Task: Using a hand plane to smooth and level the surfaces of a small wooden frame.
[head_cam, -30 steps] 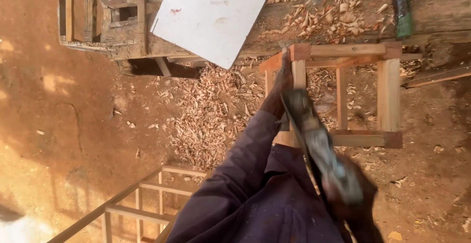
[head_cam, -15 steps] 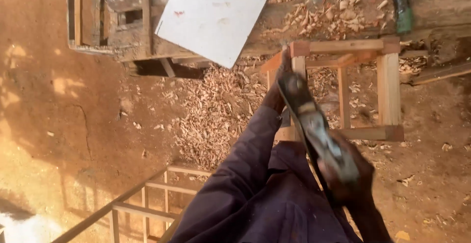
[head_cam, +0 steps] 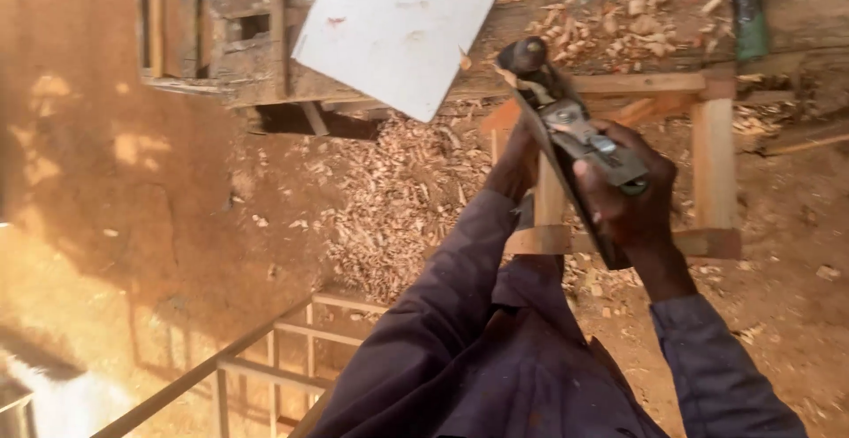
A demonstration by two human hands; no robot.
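A small wooden frame stool stands on the dirt floor among wood shavings. My right hand grips the rear handle of a metal hand plane, which lies tilted along the stool's left leg with its front knob up near the top rail. My left hand holds that left leg beside the plane, partly hidden behind it. Both arms are in dark purple sleeves.
A white board leans over a rough wooden bench at the top. Shavings pile below it. A green tool handle lies top right. A slatted wooden frame stands at lower left.
The plane has travelled up along the stool's leg, away from me, and my right hand has followed it. The left hand stays on the leg.
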